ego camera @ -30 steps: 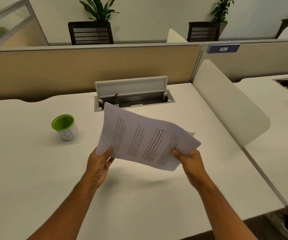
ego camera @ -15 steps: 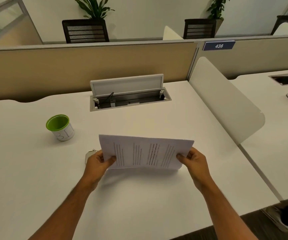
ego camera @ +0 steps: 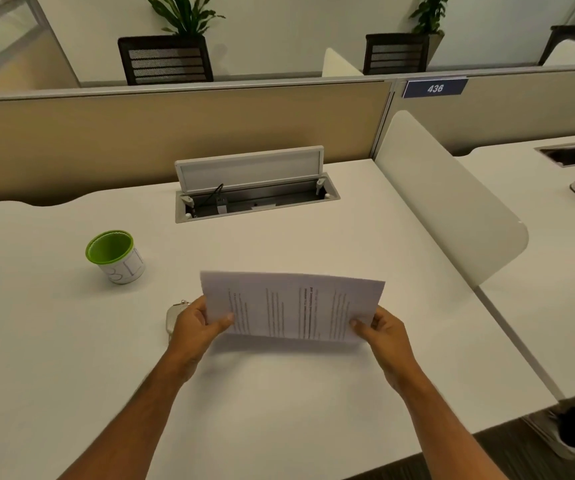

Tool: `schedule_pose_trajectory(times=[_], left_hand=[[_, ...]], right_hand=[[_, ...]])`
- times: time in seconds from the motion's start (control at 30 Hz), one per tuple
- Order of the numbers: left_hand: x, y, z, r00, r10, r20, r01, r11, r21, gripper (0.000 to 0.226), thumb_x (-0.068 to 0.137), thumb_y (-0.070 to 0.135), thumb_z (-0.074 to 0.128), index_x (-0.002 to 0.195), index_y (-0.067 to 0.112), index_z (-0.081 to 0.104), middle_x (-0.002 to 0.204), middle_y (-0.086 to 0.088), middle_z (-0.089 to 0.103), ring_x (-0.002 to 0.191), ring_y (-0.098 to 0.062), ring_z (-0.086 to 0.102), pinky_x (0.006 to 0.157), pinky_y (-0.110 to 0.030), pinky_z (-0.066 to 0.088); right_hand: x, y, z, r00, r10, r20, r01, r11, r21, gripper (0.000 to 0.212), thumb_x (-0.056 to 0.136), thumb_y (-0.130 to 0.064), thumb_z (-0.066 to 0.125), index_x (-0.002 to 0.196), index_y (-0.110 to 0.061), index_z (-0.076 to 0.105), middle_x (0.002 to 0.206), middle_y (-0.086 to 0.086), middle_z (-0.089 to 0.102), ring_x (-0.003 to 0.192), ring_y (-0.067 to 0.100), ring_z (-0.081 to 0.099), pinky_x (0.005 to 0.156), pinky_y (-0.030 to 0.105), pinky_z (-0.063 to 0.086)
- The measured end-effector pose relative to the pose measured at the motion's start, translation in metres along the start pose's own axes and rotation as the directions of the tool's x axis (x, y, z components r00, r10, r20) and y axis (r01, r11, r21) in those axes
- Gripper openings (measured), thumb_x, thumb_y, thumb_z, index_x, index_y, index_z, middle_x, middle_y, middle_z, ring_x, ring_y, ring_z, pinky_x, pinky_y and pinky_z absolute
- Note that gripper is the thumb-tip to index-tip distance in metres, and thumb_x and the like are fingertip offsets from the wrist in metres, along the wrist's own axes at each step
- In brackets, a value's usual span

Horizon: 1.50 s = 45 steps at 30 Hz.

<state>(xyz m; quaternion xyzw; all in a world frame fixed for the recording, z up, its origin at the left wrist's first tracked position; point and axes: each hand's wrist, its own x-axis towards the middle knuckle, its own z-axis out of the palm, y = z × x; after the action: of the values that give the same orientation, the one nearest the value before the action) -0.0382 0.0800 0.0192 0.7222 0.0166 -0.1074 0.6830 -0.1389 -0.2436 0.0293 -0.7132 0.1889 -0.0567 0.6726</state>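
A: Status, big to small?

B: Most of the view is taken up by a white desk (ego camera: pixel 71 358). It is backed by a beige partition (ego camera: pixel 175 133) and bounded on the right by a white side divider (ego camera: pixel 452 209). A "436" sign (ego camera: pixel 435 88) is fixed further right on the partition line.

A: Desk fittings?

B: A cable hatch (ego camera: pixel 254 202) is set into the desk close to the partition. Its lid (ego camera: pixel 249 168) is propped up. A dark cable is seen inside.

A: Paper?

B: The printed sheets (ego camera: pixel 293 306) are held at mid-desk in front of the person, nearer than the hatch. They are stood on a long edge and tilted back a little. The text lines run vertically, so the sheets are turned sideways. The lower edge is at or just above the desk; contact cannot be told.

A: Hands?

B: The left short edge is gripped by the left hand (ego camera: pixel 194 327), with the thumb pressed on the printed face and the fingers curled behind. The right short edge is gripped by the right hand (ego camera: pixel 388 336) the same way. Its thumb is seen in front; its fingers are hidden by the sheets.

A: Small stuff?

B: A green-rimmed cup (ego camera: pixel 114 256) is stood left of the sheets, well apart from them. A small white object (ego camera: pixel 172 318) is lying just behind the left hand, mostly covered. What it is cannot be told.
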Motion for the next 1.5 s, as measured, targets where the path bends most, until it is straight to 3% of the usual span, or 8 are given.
schedule_pose_trajectory(times=[0.23, 0.43, 0.6, 0.73, 0.87, 1.0, 1.23, 1.5], left_hand=[[0.004, 0.009, 0.008, 0.999, 0.005, -0.046, -0.008, 0.997, -0.073, 0.023, 0.088, 0.015, 0.071, 0.103, 0.031, 0.070, 0.096, 0.010, 0.078, 0.091, -0.012, 0.073, 0.070, -0.021, 0.060], [0.002, 0.037, 0.022, 0.999, 0.015, -0.039, -0.029, 0.923, -0.384, 0.027, 0.087, 0.010, 0.065, 0.111, 0.022, 0.067, 0.107, -0.006, 0.073, 0.101, -0.027, 0.069, 0.087, -0.042, 0.058], [-0.005, 0.036, 0.038, 0.997, -0.030, 0.076, 0.069, 0.815, -0.576, 0.037, 0.085, 0.010, 0.065, 0.120, 0.021, 0.064, 0.117, -0.007, 0.070, 0.110, -0.024, 0.067, 0.092, -0.047, 0.057], [-0.007, 0.023, 0.039, 0.992, -0.058, 0.116, 0.117, 0.791, -0.601, 0.036, 0.086, 0.011, 0.066, 0.119, 0.024, 0.067, 0.127, -0.003, 0.068, 0.118, -0.021, 0.065, 0.093, -0.041, 0.057], [-0.007, 0.013, 0.027, 0.991, -0.067, 0.120, 0.124, 0.814, -0.567, 0.038, 0.083, 0.014, 0.069, 0.120, 0.022, 0.067, 0.119, -0.002, 0.070, 0.109, -0.017, 0.067, 0.090, -0.032, 0.057], [-0.006, 0.011, 0.012, 0.991, -0.062, 0.120, 0.109, 0.895, -0.433, 0.031, 0.079, 0.014, 0.071, 0.110, 0.019, 0.072, 0.111, -0.003, 0.073, 0.108, -0.023, 0.064, 0.095, -0.033, 0.054], [-0.004, 0.029, 0.005, 0.990, -0.006, 0.139, -0.007, 0.996, 0.091, 0.031, 0.075, 0.034, 0.082, 0.101, 0.047, 0.070, 0.110, 0.030, 0.071, 0.113, -0.007, 0.060, 0.098, -0.033, 0.045], [-0.007, 0.053, 0.021, 0.972, 0.185, 0.143, -0.191, 0.981, 0.031, 0.040, 0.088, 0.012, 0.071, 0.100, 0.050, 0.071, 0.105, 0.023, 0.074, 0.094, 0.001, 0.069, 0.066, -0.009, 0.053]], right_hand=[[0.001, 0.011, -0.004, 0.995, 0.087, -0.052, -0.085, 0.995, 0.043, 0.028, 0.092, -0.008, 0.071, 0.110, -0.029, 0.072, 0.106, -0.009, 0.079, 0.100, 0.012, 0.074, 0.075, 0.018, 0.059], [-0.001, 0.014, 0.012, 0.973, 0.231, -0.024, -0.204, 0.898, 0.390, 0.047, 0.093, -0.010, 0.068, 0.138, -0.013, 0.053, 0.137, 0.007, 0.063, 0.130, 0.024, 0.057, 0.117, 0.047, 0.038], [-0.003, -0.019, 0.036, 0.979, -0.019, 0.201, -0.101, 0.816, 0.569, 0.049, 0.085, -0.005, 0.075, 0.132, -0.009, 0.060, 0.138, 0.017, 0.063, 0.130, 0.026, 0.059, 0.113, 0.041, 0.044], [0.004, -0.056, 0.042, 0.990, -0.113, 0.090, 0.038, 0.804, 0.593, 0.035, 0.087, -0.001, 0.069, 0.122, 0.000, 0.064, 0.120, 0.016, 0.071, 0.116, 0.031, 0.066, 0.109, 0.045, 0.049], [0.003, -0.083, 0.038, 0.979, -0.204, -0.012, 0.186, 0.864, 0.468, 0.017, 0.089, -0.004, 0.067, 0.101, -0.014, 0.072, 0.109, 0.009, 0.075, 0.109, 0.030, 0.067, 0.101, 0.045, 0.055], [0.003, -0.096, 0.031, 0.946, -0.319, -0.057, 0.322, 0.907, 0.270, 0.029, 0.097, 0.004, 0.060, 0.099, -0.022, 0.072, 0.105, 0.000, 0.077, 0.103, 0.020, 0.070, 0.097, 0.038, 0.058], [-0.002, -0.093, 0.034, 0.928, -0.367, -0.062, 0.369, 0.929, 0.021, 0.038, 0.103, -0.003, 0.053, 0.104, -0.037, 0.070, 0.104, -0.010, 0.075, 0.095, 0.014, 0.070, 0.079, 0.025, 0.060], [-0.011, -0.084, 0.043, 0.914, -0.401, -0.069, 0.400, 0.916, -0.024, 0.042, 0.104, -0.002, 0.048, 0.100, -0.039, 0.066, 0.100, -0.015, 0.073, 0.092, 0.007, 0.069, 0.072, 0.015, 0.055]])
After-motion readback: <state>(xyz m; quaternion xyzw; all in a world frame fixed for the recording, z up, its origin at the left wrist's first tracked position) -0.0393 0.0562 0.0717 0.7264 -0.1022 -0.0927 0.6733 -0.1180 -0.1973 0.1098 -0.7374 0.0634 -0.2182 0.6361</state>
